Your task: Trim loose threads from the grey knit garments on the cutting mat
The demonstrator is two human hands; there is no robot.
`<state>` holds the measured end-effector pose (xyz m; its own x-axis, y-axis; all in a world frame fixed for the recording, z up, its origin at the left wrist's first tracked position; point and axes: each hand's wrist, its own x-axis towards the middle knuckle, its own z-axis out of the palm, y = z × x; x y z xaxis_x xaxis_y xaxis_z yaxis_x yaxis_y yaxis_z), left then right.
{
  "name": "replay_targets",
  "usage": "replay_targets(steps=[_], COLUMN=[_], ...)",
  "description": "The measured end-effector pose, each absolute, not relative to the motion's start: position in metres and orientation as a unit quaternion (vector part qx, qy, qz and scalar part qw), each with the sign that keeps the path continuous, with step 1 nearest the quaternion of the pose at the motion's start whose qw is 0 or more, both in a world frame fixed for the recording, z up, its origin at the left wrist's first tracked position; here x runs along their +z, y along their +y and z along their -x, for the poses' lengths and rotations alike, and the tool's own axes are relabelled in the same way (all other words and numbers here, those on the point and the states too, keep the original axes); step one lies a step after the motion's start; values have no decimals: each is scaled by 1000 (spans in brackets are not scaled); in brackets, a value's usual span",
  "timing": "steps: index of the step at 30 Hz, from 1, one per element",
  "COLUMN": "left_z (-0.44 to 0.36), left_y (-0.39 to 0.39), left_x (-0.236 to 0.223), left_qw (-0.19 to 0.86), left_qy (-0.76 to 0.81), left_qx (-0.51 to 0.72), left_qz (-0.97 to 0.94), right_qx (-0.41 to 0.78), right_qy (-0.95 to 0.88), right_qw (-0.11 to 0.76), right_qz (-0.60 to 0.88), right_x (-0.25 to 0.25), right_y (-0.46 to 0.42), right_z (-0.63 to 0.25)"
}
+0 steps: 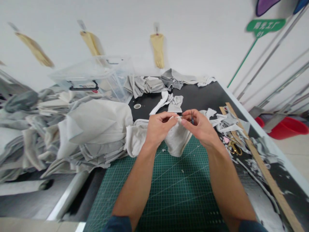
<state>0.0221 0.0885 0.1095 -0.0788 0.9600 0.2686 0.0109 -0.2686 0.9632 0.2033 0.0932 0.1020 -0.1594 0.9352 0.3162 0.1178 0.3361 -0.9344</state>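
A pale grey piece of cloth [178, 140] hangs above the green cutting mat [178, 183], its upper edge gathered between my two hands. My left hand [160, 125] is closed, pinching that edge between thumb and fingers. Close beside it, my right hand [198, 125] is also closed, with its thumb on the same edge. A small dark-blue object [192, 117] shows among the right fingers; its kind is too hidden to name. Another light cloth piece [137, 138] lies just left of my left hand, at the edge of the big pile.
Heaped grey cloth [96, 125] covers the left side, before a clear plastic box [89, 75]. More folded cloth [154, 84] lies at the back, near a roll of tape [137, 106]. On the right are scraps, gold-handled scissors [234, 148] and a wooden strip [265, 174].
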Motion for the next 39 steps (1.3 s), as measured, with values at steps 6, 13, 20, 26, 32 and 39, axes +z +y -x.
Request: replay_targets(steps=[6, 13, 20, 26, 32, 39], left_z=[-21, -15, -16, -17, -19, -21], left_y=[88, 95, 96, 95, 91, 87], left_x=[109, 103, 99, 98, 102, 108], left_qw=[419, 464, 497, 510, 492, 470], left_qy=[443, 389, 349, 345, 353, 398], left_qx=[589, 599, 604, 601, 598, 573], left_qz=[-531, -524, -516, -509, -526, -542], right_qx=[272, 175, 126, 117, 107, 103], right_qy=[-733, -790, -788, -785, -780, -776], right_qw=[442, 440, 466, 476, 480, 483], right_qz=[440, 389, 381, 379, 387, 393], right_x=[102, 110, 110, 112, 116, 115], right_y=[94, 85, 81, 78, 74, 73], right_z=[-222, -223, -209, -205, -201, -201])
